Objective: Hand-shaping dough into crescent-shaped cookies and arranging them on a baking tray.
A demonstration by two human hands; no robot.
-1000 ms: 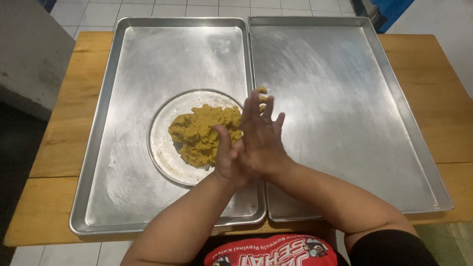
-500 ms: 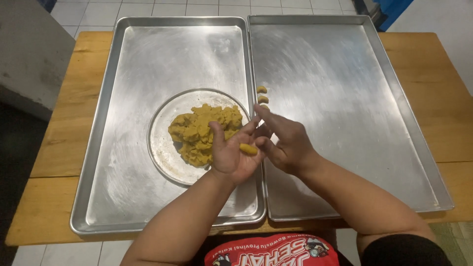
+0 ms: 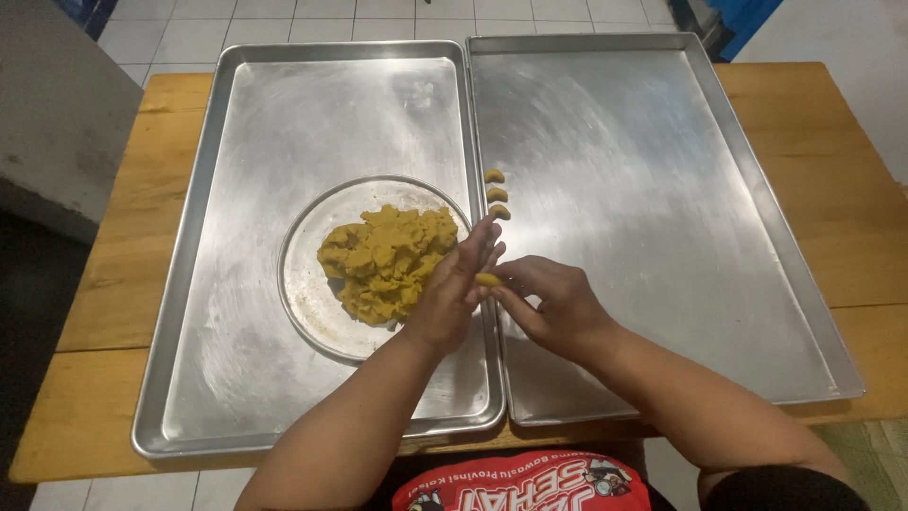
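A mound of yellow-brown dough (image 3: 386,261) lies on a round metal plate (image 3: 307,293) inside the left baking tray (image 3: 227,237). My left hand (image 3: 456,293) is held flat and upright over the seam between the two trays, fingers apart. My right hand (image 3: 553,305) pinches a small rolled piece of dough (image 3: 487,279) against the left fingers. Three small curved dough pieces (image 3: 496,194) lie in a short column at the left edge of the right baking tray (image 3: 662,208).
Both steel trays sit side by side on a wooden table (image 3: 832,170). A tiled floor shows beyond the table, and a grey surface (image 3: 57,123) stands at the far left. My red shirt (image 3: 520,484) is at the bottom edge.
My palms were pressed together rolling dough a second ago. They have parted, and my right fingers now pinch the rolled piece at my left fingertips.
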